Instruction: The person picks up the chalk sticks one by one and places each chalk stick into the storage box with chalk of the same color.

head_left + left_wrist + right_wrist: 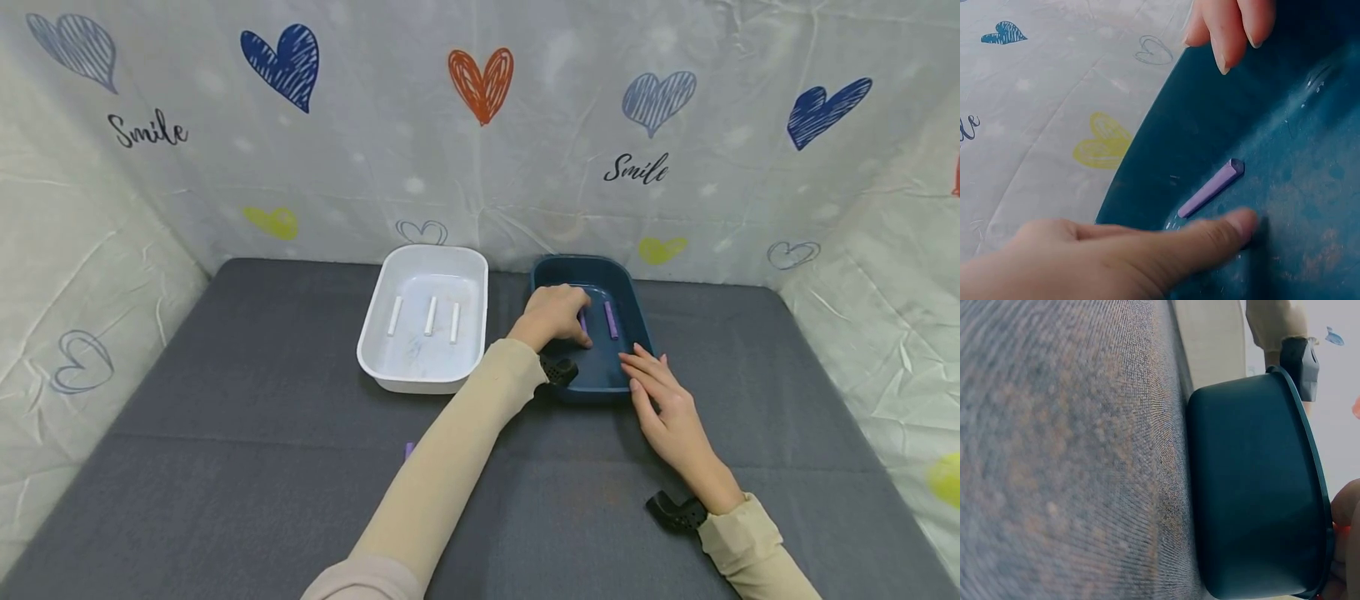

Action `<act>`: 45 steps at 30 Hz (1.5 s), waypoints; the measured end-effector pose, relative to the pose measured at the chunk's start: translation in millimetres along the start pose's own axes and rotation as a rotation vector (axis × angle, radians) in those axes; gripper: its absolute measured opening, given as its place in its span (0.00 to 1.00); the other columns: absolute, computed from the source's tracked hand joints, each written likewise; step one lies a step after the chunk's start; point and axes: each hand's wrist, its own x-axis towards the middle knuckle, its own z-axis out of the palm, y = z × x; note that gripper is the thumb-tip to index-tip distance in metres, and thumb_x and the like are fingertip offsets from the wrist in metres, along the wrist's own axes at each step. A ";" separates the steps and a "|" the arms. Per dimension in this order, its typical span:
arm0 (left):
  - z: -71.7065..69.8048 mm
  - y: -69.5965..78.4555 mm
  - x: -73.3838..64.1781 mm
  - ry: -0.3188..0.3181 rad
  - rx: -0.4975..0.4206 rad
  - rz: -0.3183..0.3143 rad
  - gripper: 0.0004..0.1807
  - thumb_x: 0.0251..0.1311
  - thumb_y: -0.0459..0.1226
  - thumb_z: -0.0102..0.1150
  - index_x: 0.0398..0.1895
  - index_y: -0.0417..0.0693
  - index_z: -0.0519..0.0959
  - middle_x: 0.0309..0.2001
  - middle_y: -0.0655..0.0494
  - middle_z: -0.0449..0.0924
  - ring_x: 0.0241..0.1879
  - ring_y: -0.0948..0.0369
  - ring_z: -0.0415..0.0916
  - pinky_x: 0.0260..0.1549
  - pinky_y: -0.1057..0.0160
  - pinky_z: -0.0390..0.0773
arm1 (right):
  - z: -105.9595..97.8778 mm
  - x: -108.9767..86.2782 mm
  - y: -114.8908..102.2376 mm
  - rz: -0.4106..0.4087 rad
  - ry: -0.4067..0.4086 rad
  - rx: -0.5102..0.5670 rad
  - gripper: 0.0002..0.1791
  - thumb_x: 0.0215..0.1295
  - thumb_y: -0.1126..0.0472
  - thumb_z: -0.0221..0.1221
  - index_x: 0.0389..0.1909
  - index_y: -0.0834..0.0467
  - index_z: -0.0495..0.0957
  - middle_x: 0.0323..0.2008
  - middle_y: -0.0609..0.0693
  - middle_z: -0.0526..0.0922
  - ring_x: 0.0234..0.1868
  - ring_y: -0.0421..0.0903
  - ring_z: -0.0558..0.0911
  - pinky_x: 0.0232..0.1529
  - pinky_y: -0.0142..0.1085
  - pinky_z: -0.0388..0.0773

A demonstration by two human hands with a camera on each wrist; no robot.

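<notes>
My left hand (pixel 557 317) reaches into a dark teal tray (pixel 592 377), its thumb and fingers spread apart around a purple chalk stick (pixel 582 321). In the left wrist view, a purple chalk stick (pixel 1211 187) lies on the tray floor between the thumb below and the fingertips above. Another purple chalk stick (pixel 611 320) lies to the right in the same tray. My right hand (pixel 667 408) rests its extended fingers on the tray's near right rim; the right wrist view shows fingers (pixel 1346 503) at that rim.
Left of the teal tray stands a white tray (pixel 378 367) with three white chalk sticks (pixel 431 317) in it. A purple piece (pixel 408 450) on the grey tablecloth (pixel 247 467) is partly hidden by the left sleeve. A printed curtain (pixel 360 167) hangs behind the table.
</notes>
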 end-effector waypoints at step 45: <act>-81.4 -68.0 -142.6 0.122 -0.237 0.147 0.35 0.63 0.50 0.65 0.69 0.45 0.71 0.67 0.49 0.71 0.66 0.53 0.69 0.61 0.51 0.72 | 2.5 0.3 -3.8 -0.047 0.034 0.008 0.16 0.67 0.76 0.54 0.54 0.72 0.79 0.58 0.63 0.79 0.67 0.61 0.70 0.74 0.47 0.49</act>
